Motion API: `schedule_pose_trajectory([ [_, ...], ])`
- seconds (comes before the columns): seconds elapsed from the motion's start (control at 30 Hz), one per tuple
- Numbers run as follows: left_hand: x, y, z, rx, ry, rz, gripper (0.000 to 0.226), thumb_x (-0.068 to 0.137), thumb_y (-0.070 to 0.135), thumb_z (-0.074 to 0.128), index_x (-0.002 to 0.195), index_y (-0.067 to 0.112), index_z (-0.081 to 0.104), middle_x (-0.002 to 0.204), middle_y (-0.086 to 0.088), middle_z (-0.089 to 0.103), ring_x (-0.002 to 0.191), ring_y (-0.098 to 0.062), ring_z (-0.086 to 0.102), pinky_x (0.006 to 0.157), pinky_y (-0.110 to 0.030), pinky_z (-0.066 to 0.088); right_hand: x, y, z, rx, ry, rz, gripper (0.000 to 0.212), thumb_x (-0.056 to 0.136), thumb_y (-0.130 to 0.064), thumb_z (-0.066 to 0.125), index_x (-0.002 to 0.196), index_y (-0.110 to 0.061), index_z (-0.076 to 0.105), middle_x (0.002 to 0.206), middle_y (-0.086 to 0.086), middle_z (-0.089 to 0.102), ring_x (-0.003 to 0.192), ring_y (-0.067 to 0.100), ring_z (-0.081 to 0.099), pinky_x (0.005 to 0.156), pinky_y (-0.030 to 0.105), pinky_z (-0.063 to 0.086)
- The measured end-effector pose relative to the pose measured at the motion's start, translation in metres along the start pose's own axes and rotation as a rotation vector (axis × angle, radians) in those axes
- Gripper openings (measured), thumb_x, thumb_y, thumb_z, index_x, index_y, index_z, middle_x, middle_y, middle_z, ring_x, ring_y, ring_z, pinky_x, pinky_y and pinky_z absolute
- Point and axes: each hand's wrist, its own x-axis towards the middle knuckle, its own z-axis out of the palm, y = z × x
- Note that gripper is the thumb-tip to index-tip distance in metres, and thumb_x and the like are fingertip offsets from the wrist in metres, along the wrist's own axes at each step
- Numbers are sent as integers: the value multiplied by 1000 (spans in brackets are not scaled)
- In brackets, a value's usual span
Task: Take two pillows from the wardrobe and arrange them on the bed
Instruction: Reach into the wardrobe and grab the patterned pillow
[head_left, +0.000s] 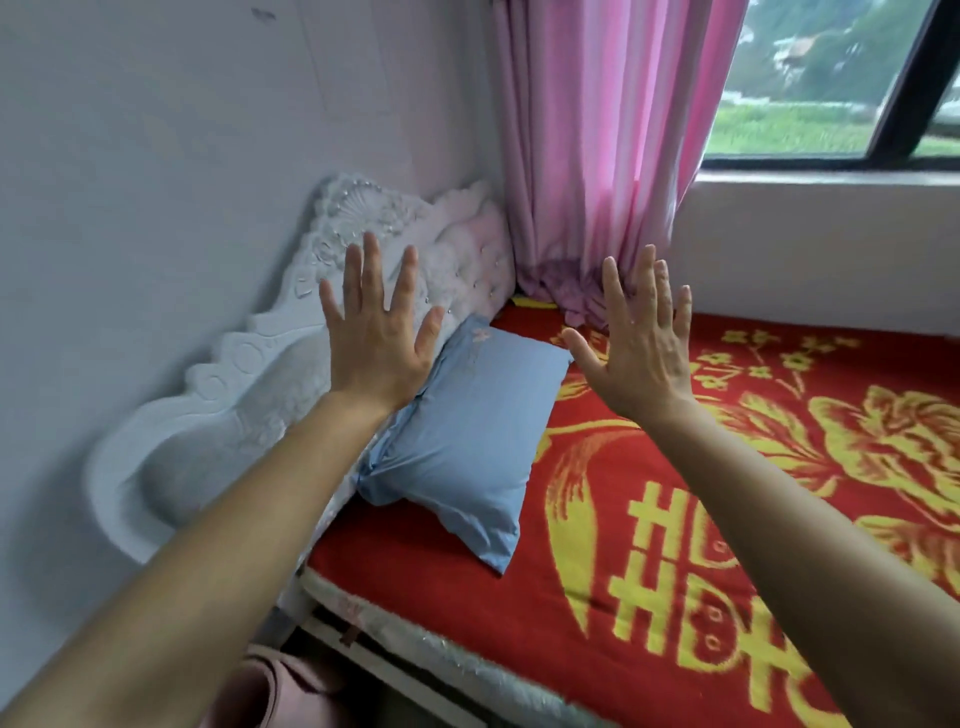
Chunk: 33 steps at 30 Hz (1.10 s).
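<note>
A light blue pillow lies on the bed, which is covered with a red blanket patterned in yellow. The pillow leans against the white carved headboard at the left. My left hand is raised above the pillow's left end, fingers spread, holding nothing. Over the blanket just right of the pillow, my right hand is held up the same way, also spread and without anything in it. Both forearms reach in from the bottom of the view. I see only one pillow, and no wardrobe.
A pink curtain hangs in the far corner, its hem bunched on the bed. A window with a dark frame sits above the bed's far side. The bed's side rail runs at lower left, with a pink object beside it.
</note>
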Motion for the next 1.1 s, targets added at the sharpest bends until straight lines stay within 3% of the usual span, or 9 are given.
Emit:
schedule_pose_trajectory([
  [0.13, -73, 5, -50, 17, 67, -53, 66, 100, 52, 32, 155, 23, 10, 163, -18, 3, 150, -35, 1, 116, -65, 9, -58, -25, -49, -17, -2, -82, 87, 92, -69, 37, 159, -28, -1, 166, 14, -7, 154, 33, 0, 123, 57, 5],
  [0.3, -184, 0, -110, 49, 15, -156, 66, 99, 51, 33, 155, 21, 14, 162, -20, 2, 150, -36, 0, 115, -66, 10, -133, -73, -83, -18, -58, -247, 89, 91, -70, 38, 159, -26, 2, 166, 16, -6, 154, 34, 0, 121, 60, 9],
  [0.5, -286, -17, -217, 232, 122, -282, 65, 99, 50, 34, 154, 17, 22, 161, -23, 10, 150, -37, 6, 115, -65, 11, -186, -170, -115, 168, -137, -398, 90, 90, -69, 42, 159, -26, 3, 166, 15, -6, 153, 34, 0, 122, 60, 7],
  [0.67, -386, -27, -305, 409, 154, -374, 66, 99, 52, 34, 155, 19, 18, 161, -23, 7, 150, -36, 2, 115, -66, 10, -252, -246, -151, 388, -182, -545, 89, 90, -67, 45, 159, -29, 2, 166, 15, -5, 153, 34, 3, 122, 58, 4],
  [0.9, -550, -2, -397, 574, -9, -687, 71, 97, 54, 32, 155, 19, 12, 162, -21, 1, 149, -38, 4, 114, -67, 14, -384, -279, -198, 489, -269, -719, 92, 89, -63, 52, 159, -24, 6, 166, 18, 0, 153, 35, 6, 121, 59, 9],
  [1.1, -657, 26, -456, 645, -170, -782, 72, 96, 56, 29, 155, 18, 10, 162, -21, 0, 149, -39, 6, 113, -67, 19, -468, -285, -235, 532, -362, -760, 90, 90, -64, 44, 159, -24, 3, 165, 20, 4, 152, 37, 9, 120, 59, 11],
])
